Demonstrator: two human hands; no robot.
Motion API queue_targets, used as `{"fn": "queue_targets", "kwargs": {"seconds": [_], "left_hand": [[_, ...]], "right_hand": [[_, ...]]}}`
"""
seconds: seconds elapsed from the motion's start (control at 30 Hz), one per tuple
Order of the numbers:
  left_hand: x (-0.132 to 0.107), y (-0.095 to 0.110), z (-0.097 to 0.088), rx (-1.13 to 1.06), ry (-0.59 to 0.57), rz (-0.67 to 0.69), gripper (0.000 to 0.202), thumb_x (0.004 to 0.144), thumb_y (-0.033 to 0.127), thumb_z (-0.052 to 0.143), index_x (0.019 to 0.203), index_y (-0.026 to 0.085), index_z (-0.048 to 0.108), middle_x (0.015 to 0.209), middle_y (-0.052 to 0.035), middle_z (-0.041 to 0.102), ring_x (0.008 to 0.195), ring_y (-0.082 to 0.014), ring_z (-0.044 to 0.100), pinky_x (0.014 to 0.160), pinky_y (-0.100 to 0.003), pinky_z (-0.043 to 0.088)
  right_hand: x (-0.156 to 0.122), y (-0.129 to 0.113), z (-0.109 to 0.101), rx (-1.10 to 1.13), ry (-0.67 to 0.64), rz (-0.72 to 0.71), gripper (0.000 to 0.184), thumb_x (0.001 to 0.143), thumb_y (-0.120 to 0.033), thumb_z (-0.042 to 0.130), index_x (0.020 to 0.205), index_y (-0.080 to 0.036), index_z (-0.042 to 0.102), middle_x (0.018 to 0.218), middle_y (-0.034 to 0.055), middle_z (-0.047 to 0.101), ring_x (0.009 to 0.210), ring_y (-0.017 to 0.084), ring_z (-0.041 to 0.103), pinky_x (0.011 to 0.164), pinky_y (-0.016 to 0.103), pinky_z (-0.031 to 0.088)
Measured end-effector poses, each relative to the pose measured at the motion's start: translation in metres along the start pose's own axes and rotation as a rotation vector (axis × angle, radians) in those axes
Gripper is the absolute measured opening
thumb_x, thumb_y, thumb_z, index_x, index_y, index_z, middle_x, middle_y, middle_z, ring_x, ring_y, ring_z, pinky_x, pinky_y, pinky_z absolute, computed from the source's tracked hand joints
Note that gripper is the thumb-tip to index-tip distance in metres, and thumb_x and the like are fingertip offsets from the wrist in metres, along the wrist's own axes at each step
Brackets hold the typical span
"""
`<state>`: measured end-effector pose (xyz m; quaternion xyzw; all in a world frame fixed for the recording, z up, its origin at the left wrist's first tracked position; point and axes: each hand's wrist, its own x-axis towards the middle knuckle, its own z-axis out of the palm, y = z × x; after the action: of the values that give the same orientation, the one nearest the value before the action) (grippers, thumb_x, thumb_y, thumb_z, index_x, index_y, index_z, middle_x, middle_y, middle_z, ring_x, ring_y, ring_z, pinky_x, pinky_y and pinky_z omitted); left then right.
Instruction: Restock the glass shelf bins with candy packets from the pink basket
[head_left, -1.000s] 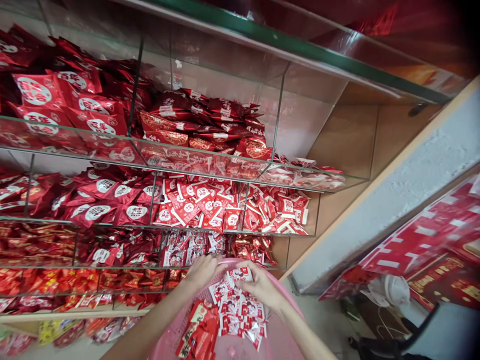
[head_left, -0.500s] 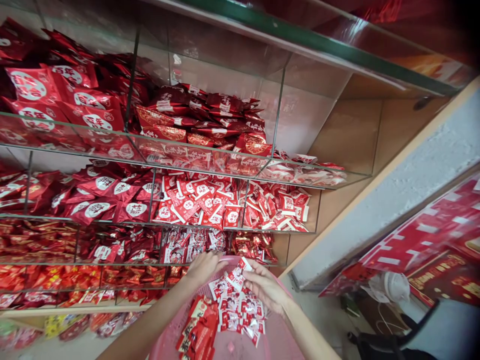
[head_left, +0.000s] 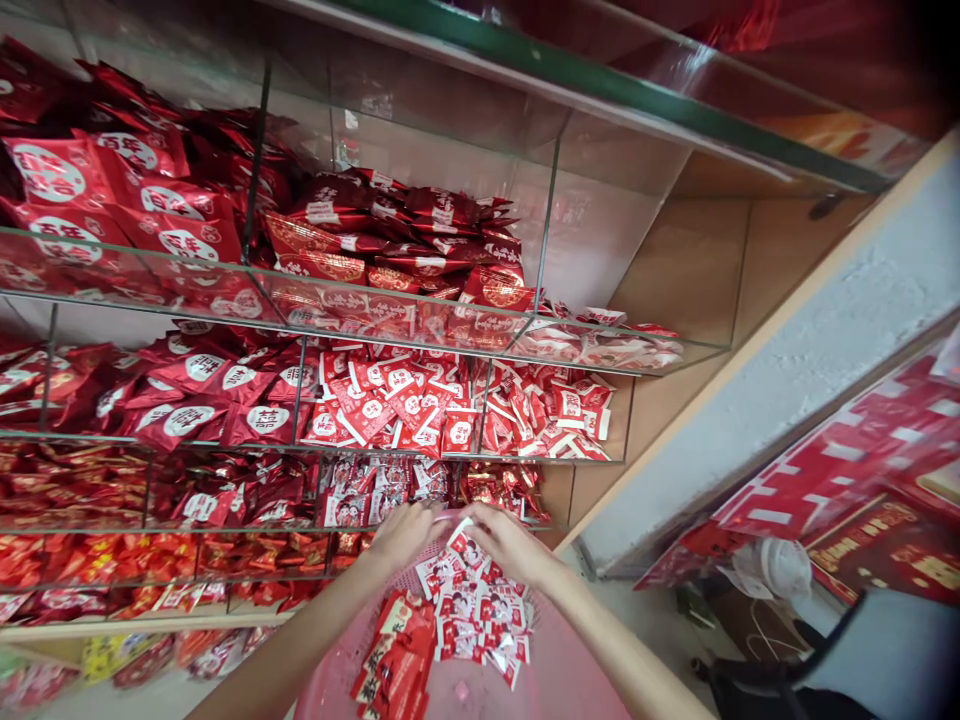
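A pink plastic basket (head_left: 555, 640) is in front of me at the bottom of the view. My left hand (head_left: 405, 535) grips its far rim, fingers curled over the edge. Beside it, my right hand (head_left: 506, 545) bends its fingers inward at the same rim; their tips are partly hidden, and I cannot tell what they hold. A small red-and-white candy packet (head_left: 465, 548) lies right under those fingertips. Several more candy packets (head_left: 480, 610) are spread in the basket, next to a pile of longer red packets (head_left: 394, 655) on the left.
Glass shelves (head_left: 420, 445) with dividers rise before me, filled with red sweet packets (head_left: 191, 420). A wooden side panel (head_left: 667, 270) bounds them on the right. Beyond it are a pale wall (head_left: 840, 330), a white cup-like thing (head_left: 784, 568) and a dark-framed chair (head_left: 825, 650).
My right hand, which held up a small red-and-white packet, has shifted left and forward to the basket's far rim. My left hand stays on the rim.
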<state>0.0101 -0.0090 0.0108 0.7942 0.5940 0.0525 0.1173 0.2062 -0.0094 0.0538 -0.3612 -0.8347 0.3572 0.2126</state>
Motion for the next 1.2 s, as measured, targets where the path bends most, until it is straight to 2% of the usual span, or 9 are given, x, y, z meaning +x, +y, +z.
{"fn": "queue_targets", "kwargs": {"seconds": [0.07,0.23,0.37,0.47,0.63,0.83,0.93,1.03,1.2], "left_hand": [[0.0,0.0,0.0,-0.002,-0.012,-0.006,0.039,0.092,0.044,0.029,0.107,0.023,0.059,0.096,-0.0072,0.07,0.087,-0.022,0.065,0.075,-0.03,0.046],[0.001,-0.001,0.001,0.001,-0.014,-0.01,0.034,0.091,0.036,0.033,0.106,0.022,0.06,0.099,-0.0082,0.069,0.09,-0.0221,0.065,0.076,-0.03,0.046],[0.001,-0.002,0.002,-0.021,-0.019,0.002,0.032,0.091,0.031,0.034,0.107,0.022,0.06,0.098,-0.0078,0.069,0.088,-0.022,0.065,0.077,-0.031,0.046],[0.001,-0.003,0.004,-0.036,-0.001,0.001,0.035,0.092,0.036,0.032,0.105,0.022,0.061,0.098,-0.008,0.069,0.087,-0.0221,0.066,0.076,-0.031,0.047],[0.001,-0.003,0.006,-0.017,0.018,-0.003,0.043,0.092,0.047,0.027,0.103,0.023,0.061,0.094,-0.0079,0.07,0.085,-0.0233,0.066,0.073,-0.032,0.047],[0.0,-0.001,0.001,-0.047,0.013,-0.003,0.048,0.091,0.053,0.027,0.109,0.023,0.06,0.097,-0.0073,0.07,0.086,-0.0223,0.066,0.073,-0.03,0.047],[0.0,-0.001,0.001,-0.038,0.011,-0.004,0.051,0.091,0.054,0.025,0.109,0.022,0.061,0.097,-0.0078,0.07,0.086,-0.0223,0.066,0.073,-0.03,0.047],[0.0,-0.001,0.004,-0.011,0.025,0.008,0.053,0.092,0.053,0.022,0.107,0.021,0.061,0.095,-0.0085,0.07,0.084,-0.0225,0.066,0.072,-0.03,0.047],[0.0,-0.001,0.004,0.007,0.021,-0.009,0.053,0.091,0.055,0.023,0.106,0.021,0.06,0.092,-0.0091,0.07,0.085,-0.0241,0.066,0.073,-0.031,0.047]], "right_hand": [[0.01,-0.004,-0.001,-0.18,-0.06,-0.002,0.013,0.088,-0.023,0.047,0.097,-0.02,0.055,0.084,0.0015,0.061,0.075,0.014,0.054,0.068,0.025,0.039],[0.026,0.004,0.009,-0.431,-0.229,-0.058,0.007,0.083,-0.017,0.052,0.084,-0.019,0.058,0.08,0.0009,0.062,0.071,0.014,0.055,0.064,0.024,0.038],[0.027,0.011,0.02,-0.573,-0.264,-0.134,0.014,0.087,-0.019,0.048,0.087,-0.02,0.062,0.086,0.0031,0.067,0.081,0.017,0.059,0.074,0.028,0.043],[0.023,0.012,0.027,-0.642,-0.228,-0.155,0.019,0.09,-0.022,0.045,0.094,-0.02,0.063,0.096,0.0059,0.068,0.096,0.021,0.058,0.085,0.033,0.043],[0.015,0.014,0.03,-0.653,-0.173,-0.143,0.026,0.092,-0.024,0.04,0.104,-0.019,0.062,0.107,0.0076,0.065,0.104,0.022,0.055,0.092,0.037,0.042],[0.001,0.014,0.011,-0.578,-0.095,-0.13,0.027,0.093,-0.024,0.037,0.1,-0.02,0.063,0.101,0.0072,0.064,0.093,0.02,0.057,0.09,0.036,0.042],[-0.007,0.014,0.008,-0.553,-0.143,-0.121,0.022,0.088,-0.029,0.05,0.106,-0.022,0.06,0.105,0.0061,0.063,0.099,0.021,0.054,0.09,0.036,0.041],[-0.012,0.016,0.018,-0.573,-0.213,-0.135,0.032,0.081,-0.031,0.059,0.112,-0.022,0.056,0.111,0.0066,0.06,0.104,0.025,0.051,0.09,0.038,0.04],[-0.009,0.018,0.033,-0.657,-0.26,-0.128,0.026,0.079,-0.02,0.057,0.106,-0.018,0.055,0.107,0.0085,0.061,0.102,0.025,0.05,0.089,0.039,0.04]]}}
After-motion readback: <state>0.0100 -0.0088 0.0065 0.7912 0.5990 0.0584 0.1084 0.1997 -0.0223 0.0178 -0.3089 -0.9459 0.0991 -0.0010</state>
